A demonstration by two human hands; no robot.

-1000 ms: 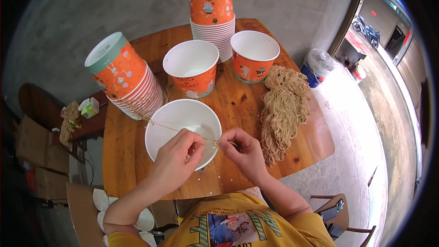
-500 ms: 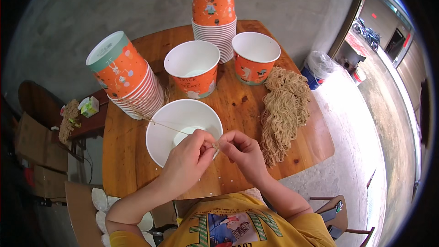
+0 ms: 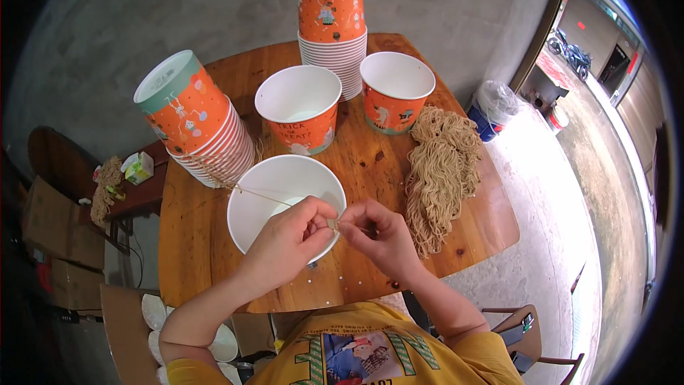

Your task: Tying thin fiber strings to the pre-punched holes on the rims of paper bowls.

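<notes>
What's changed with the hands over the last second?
The left hand moved right, its fingertips closing in on the right hand at the tan cord. No new grasp or release is clear; the buckets and yarn bundle stayed put.

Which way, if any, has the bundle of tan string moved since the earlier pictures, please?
No, judged against the wooden table: the bundle of tan string lies where it did, in front of the rightmost orange tub.
</notes>
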